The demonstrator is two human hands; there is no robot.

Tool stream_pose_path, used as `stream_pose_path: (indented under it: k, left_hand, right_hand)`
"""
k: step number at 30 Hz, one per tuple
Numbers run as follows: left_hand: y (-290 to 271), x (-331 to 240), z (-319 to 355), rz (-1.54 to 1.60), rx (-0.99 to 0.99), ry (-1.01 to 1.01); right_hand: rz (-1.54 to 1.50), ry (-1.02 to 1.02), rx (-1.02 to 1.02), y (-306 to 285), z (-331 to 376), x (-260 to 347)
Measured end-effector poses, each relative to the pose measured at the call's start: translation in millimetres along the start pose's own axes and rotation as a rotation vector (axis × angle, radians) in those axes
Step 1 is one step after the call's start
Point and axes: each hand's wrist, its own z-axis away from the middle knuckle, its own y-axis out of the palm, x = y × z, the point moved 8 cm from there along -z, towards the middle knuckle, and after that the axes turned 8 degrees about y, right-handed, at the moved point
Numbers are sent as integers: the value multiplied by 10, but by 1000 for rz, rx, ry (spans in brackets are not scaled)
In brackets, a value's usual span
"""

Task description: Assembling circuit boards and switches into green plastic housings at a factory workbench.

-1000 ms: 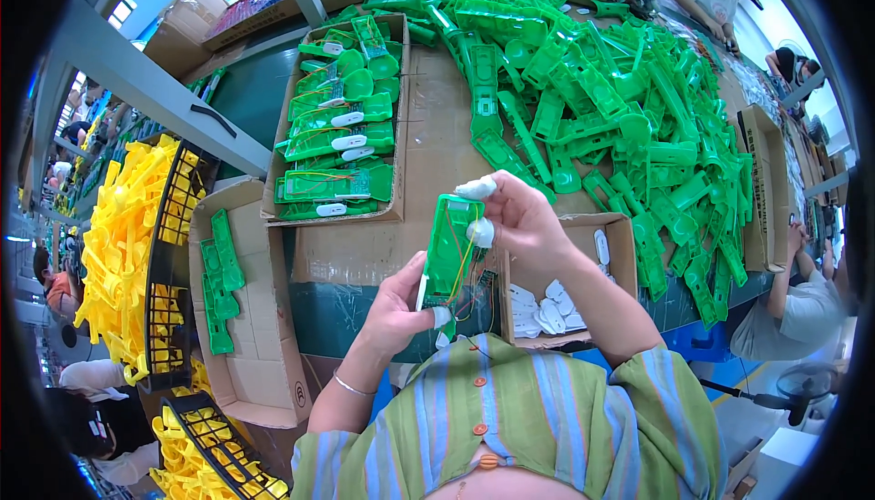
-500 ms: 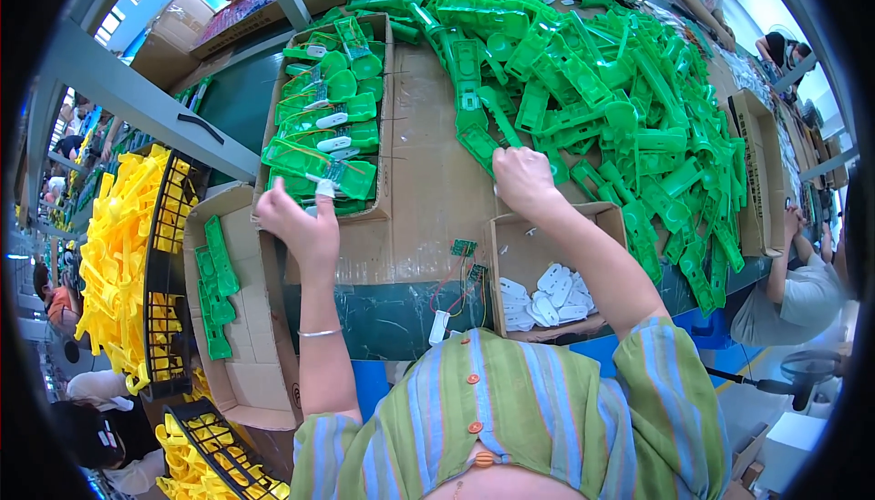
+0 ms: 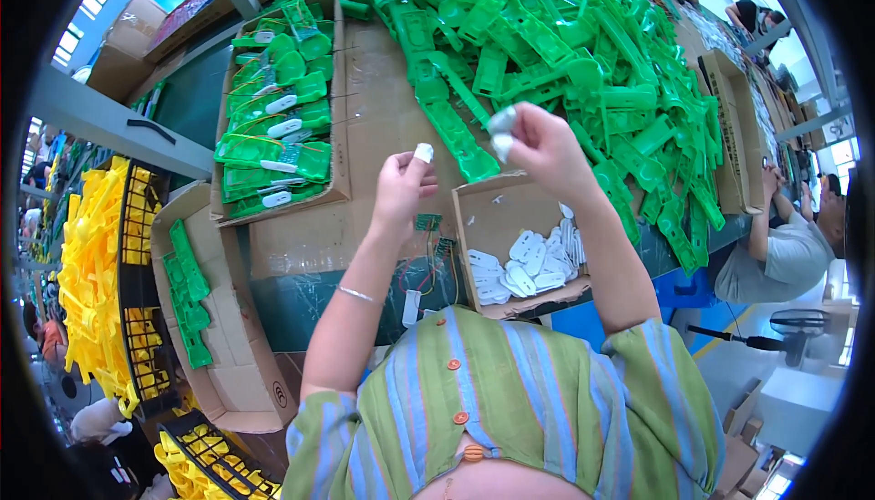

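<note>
My left hand (image 3: 405, 192) hovers over the brown cardboard between the box of green parts and the heap, its fingers loosely curled, a white cover on one fingertip and nothing visible in it. My right hand (image 3: 547, 152) is above the far edge of the box of white parts, thumb and forefinger apart, both tips in white covers. Just left of it, a long green plastic shell (image 3: 453, 135) lies at the near edge of the heap of green shells (image 3: 583, 67). White oval plastic parts (image 3: 531, 261) fill part of a carton (image 3: 474, 197) below my right hand.
At the left, a carton (image 3: 339, 135) holds green shells with wires and white pieces. Another carton (image 3: 239, 354) contains several green parts. Wired circuit boards (image 3: 428, 223) lie near my body. Black crates (image 3: 137, 272) of yellow parts stand far left. Other people work around the table.
My left hand has left the box of wired green shells and moved right. My right hand has come off the long green shell, its fingers now apart. The whole view has shifted.
</note>
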Motion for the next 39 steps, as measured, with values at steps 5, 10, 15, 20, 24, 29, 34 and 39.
stream_pose_path:
  k: [5,10,15,20,24,29,34,39]
  left_hand:
    - [451,243,-182,106,186,-277]
    - [448,228,-282,387,179,-137]
    - [166,-385,80,543,85,-110]
    - [-147,-479,440,695,237,17]
    - [-102,-652,840,378,288,52]
    - [41,-841,1150,-132,237,397]
    - [8,-929,1325,-499,158,521]
    - [17,-982,1400,-614,104,520]
  right_hand:
    - [823,-105,392,231,709,-456]
    - [1014,22,373,347,863,-779]
    - [1029,-175,192,254,945,-728]
    - [959,-157,281,238,867,-782]
    - [269,-79,91,133,728,-193]
    - [-735,103,412,841,698,15]
    - [-859,125,420,1062,702,-7]
    - [-780,59,457,1094,686,-2]
